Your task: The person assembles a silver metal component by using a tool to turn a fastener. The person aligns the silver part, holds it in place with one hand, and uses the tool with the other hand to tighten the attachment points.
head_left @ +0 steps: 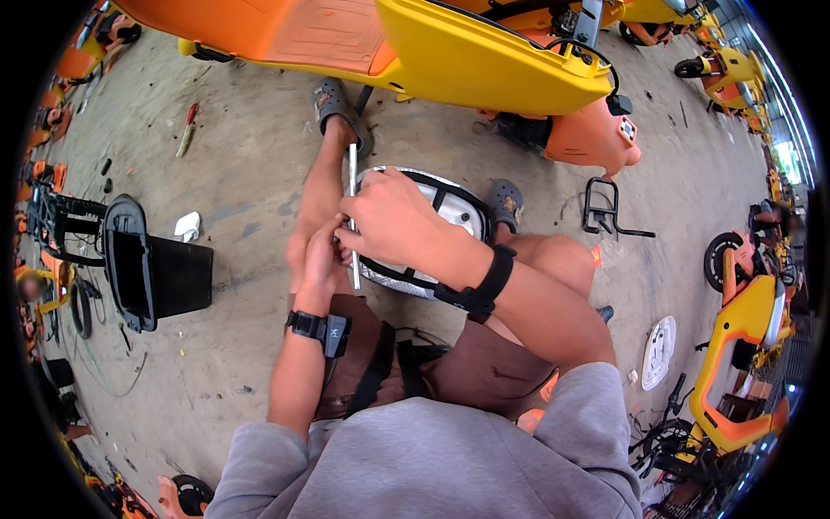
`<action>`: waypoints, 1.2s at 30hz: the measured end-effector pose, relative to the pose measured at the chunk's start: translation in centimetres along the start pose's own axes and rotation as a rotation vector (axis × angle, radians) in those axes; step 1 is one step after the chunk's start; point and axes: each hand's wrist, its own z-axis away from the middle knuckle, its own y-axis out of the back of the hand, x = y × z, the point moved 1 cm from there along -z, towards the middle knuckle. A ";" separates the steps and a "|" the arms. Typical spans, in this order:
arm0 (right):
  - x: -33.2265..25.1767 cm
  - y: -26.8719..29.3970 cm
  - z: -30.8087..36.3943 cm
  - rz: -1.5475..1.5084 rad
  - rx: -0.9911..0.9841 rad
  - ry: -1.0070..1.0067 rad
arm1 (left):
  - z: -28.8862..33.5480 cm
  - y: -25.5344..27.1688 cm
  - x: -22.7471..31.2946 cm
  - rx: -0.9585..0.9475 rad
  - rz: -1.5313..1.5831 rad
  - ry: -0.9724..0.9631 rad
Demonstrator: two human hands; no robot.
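Observation:
A slim silver metal rod (353, 164) stands nearly lengthwise in front of me, between my shins. My right hand (389, 216) is closed against its middle, knuckles up, and hides part of it. Just below, my left hand (324, 255) has its fingers curled round the rod, touching the right hand's fingertips. Under and beside my right hand lies an oval piece (458, 208) with a silver rim, black inner edging and pale panels, like an upturned scooter seat. My hands and forearm cover part of it.
A yellow and orange scooter body (501, 65) stands just ahead. At left is a black bin-shaped box (181, 272); a red-handled screwdriver (188, 128) lies farther off. To the right are a black metal bracket (603, 208), a white oval panel (660, 353) and a yellow scooter frame (735, 346).

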 end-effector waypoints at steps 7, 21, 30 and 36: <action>1.1 1.4 0.3 0.032 -0.118 0.091 | -1.7 1.9 -0.8 -0.133 0.134 0.141; 1.9 -0.2 0.2 0.094 -0.053 -0.090 | -2.8 2.8 -1.7 -0.174 0.080 0.122; 1.2 0.1 0.1 -0.070 -0.049 -0.108 | -2.2 2.6 -1.4 -0.219 0.084 0.082; 0.8 0.0 0.1 -0.060 -0.076 -0.027 | -0.4 0.7 -0.2 -0.196 -0.010 0.012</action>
